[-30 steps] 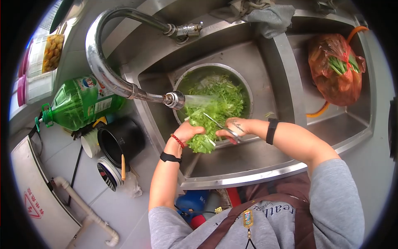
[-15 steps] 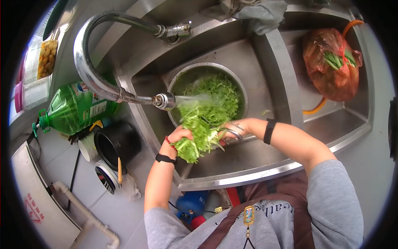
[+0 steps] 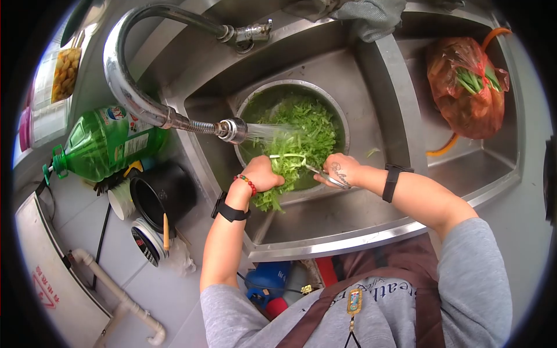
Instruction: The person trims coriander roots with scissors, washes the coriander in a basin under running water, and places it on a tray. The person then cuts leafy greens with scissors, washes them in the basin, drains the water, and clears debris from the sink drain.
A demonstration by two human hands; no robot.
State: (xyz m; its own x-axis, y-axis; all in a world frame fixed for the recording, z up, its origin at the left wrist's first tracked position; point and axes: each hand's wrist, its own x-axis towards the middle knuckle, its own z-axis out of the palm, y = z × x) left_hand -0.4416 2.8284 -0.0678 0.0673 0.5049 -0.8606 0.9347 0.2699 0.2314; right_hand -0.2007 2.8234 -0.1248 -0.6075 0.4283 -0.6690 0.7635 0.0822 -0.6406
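Greens, one frilly bunch, clutched by left grip; beside it, metal scissors, one pair, held by right grip.

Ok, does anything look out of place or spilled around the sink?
A leaf scrap lies on the sink floor, right of the bowl; it looks stray, apart from the greens in the bowl and left hand.
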